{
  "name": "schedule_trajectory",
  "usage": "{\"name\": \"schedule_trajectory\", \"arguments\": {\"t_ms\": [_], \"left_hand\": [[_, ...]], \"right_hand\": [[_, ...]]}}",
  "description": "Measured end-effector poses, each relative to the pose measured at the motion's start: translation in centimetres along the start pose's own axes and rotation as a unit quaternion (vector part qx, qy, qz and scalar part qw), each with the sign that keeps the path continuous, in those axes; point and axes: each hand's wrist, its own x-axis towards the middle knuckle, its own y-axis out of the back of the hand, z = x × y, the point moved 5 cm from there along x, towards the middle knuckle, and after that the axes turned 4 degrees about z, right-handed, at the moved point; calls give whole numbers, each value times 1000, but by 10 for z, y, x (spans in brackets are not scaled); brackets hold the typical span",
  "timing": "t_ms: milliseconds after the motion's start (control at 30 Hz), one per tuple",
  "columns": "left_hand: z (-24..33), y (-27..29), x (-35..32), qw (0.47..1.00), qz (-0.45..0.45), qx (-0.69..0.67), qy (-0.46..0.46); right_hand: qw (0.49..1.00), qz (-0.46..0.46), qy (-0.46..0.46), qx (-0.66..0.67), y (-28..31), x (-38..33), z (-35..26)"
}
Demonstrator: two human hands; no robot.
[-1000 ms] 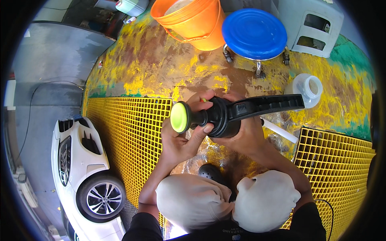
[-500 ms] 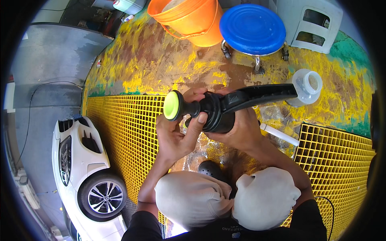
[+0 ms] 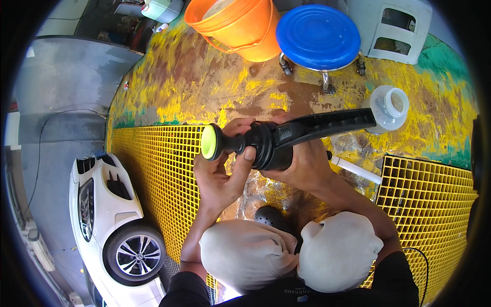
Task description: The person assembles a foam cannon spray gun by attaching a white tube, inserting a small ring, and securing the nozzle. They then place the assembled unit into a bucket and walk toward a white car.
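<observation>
Both hands are raised in front of me around a black pump sprayer head (image 3: 263, 146). A lime-green round disc caps its left end, and a long black handle reaches out to the right. My left hand (image 3: 220, 176) closes on the narrow neck behind the disc, thumb pressed along the near side. Under the thicker threaded-looking part, my right hand (image 3: 307, 166) wraps the body; most of its fingers are hidden behind it. Beyond the handle's tip stands a translucent plastic bottle (image 3: 383, 120) with its wide mouth uncovered.
A white tube (image 3: 360, 171) shows beside my right wrist. Farther off are an orange bucket (image 3: 240, 30), a blue wheeled stool (image 3: 318, 38) and a pale plastic stool (image 3: 376, 48). Yellow floor grating (image 3: 158, 169) lies left, near a white car (image 3: 105, 204). My knees (image 3: 337, 250) are below.
The sprayer head has shifted slightly left in view, and its lime-green end has turned a little more side-on. Both hands keep their hold. The whole scene has shifted slightly.
</observation>
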Motion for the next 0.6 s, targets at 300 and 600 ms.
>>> {"name": "schedule_trajectory", "arguments": {"t_ms": [300,600], "left_hand": [[-4,-4,0,999,-38,17,8],[-4,-4,0,997,-33,-52,41]], "right_hand": [[997,-51,-62,22,1,-5,2],[998,-29,-44,37,2,2,2]]}}
